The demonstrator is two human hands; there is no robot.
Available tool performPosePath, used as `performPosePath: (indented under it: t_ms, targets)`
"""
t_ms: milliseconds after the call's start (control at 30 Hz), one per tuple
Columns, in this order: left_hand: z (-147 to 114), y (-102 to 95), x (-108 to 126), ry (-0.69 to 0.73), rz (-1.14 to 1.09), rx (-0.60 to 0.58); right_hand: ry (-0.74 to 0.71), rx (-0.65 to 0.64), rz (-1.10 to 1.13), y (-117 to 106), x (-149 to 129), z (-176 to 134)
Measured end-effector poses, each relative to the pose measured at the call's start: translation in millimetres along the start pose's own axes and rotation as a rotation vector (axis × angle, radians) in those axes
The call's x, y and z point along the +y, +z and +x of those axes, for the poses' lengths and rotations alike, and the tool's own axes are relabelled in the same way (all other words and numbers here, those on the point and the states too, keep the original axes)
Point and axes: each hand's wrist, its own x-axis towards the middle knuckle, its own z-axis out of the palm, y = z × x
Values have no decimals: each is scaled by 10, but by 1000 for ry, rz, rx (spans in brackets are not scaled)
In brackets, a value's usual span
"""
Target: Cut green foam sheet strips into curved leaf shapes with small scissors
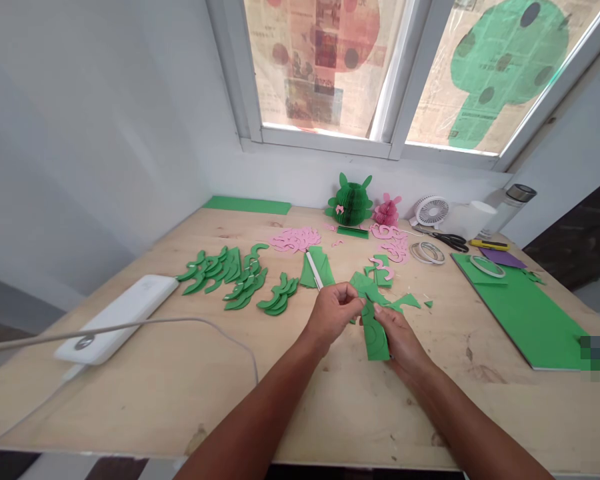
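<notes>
A piece of green paper (pixel 376 343) with a curved outline marked on it is held upright over the table between my two hands. My left hand (pixel 334 310) pinches its upper left edge, thumb and forefinger together. My right hand (pixel 401 337) grips it from the right side, with the fingers partly hidden behind the paper. Green paper scraps (pixel 367 285) lie just beyond both hands. A white pen (pixel 315 270) rests on a green paper piece to the left. Further left are stacks of curved green cutouts (pixel 280 297).
Pink cutouts (pixel 296 239) and two honeycomb paper figures, green (pixel 353 203) and pink (pixel 387 211), are at the back. Black scissors (pixel 453 241), tape rolls (pixel 429 253), a fan (pixel 431 211) and green sheets (pixel 525 313) are on the right. A cable crosses near the white power bank (pixel 125 317).
</notes>
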Motion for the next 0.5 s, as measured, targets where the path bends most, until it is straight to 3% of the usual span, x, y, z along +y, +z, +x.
performPosePath:
  t_ms: [500]
  targets:
    - [-4,-32,22,-84,-124,-91,-29,-71,103,10,-45,-11]
